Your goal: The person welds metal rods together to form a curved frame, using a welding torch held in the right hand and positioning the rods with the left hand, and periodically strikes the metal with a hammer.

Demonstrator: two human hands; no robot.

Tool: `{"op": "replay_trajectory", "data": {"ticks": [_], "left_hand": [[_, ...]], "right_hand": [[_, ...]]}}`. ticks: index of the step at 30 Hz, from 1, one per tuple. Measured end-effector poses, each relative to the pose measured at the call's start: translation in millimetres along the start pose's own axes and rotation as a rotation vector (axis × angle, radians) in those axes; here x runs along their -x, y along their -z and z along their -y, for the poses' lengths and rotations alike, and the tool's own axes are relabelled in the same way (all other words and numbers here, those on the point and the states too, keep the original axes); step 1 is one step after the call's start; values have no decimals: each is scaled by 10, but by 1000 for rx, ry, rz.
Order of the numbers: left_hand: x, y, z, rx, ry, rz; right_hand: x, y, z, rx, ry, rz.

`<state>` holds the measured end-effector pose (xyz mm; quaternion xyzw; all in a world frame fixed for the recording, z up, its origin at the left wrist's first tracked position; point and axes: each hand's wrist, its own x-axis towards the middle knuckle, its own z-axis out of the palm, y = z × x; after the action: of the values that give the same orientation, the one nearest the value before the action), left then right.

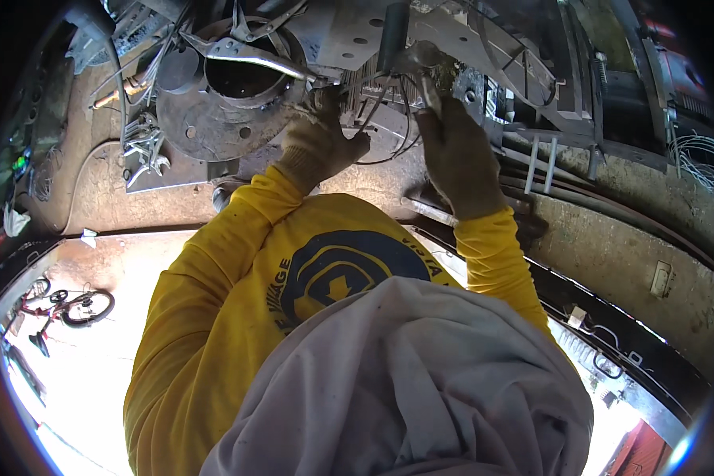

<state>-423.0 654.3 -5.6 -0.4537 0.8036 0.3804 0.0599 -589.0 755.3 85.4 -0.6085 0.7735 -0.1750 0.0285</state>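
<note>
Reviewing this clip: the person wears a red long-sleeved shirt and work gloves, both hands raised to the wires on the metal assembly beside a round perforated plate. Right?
Not quite. The head view shows the shirt is yellow, not red. The rest holds: gloved left hand and right hand are at the wires, beside the round perforated plate.

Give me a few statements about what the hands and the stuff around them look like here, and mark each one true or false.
1. Both hands wear gloves. True: left hand, right hand.
2. The sleeves are red. False: the sleeves are yellow.
3. Thin wires loop between the hands. True.
4. The round metal disc lies right of the right hand. False: it lies left of the left hand.
5. A bicycle shows at lower left. True.
</note>
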Motion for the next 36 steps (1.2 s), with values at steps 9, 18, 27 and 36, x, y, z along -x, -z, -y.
{"op": "replay_trajectory", "data": {"ticks": [9,18,27,36], "left_hand": [[-73,-120,60,-120,-88,-140],[-9,58,-65,-31,-14,43],[-67,-158,30,-99,-42,-179],[-27,-246,108,-117,-107,-227]], "right_hand": [[35,-57,-58,-23,9,-72],[39,-110,-22,-11,-49,-46],[17,-107,-12,-9,-105,-10],[142,-41,14,-101,-73,20]]}}
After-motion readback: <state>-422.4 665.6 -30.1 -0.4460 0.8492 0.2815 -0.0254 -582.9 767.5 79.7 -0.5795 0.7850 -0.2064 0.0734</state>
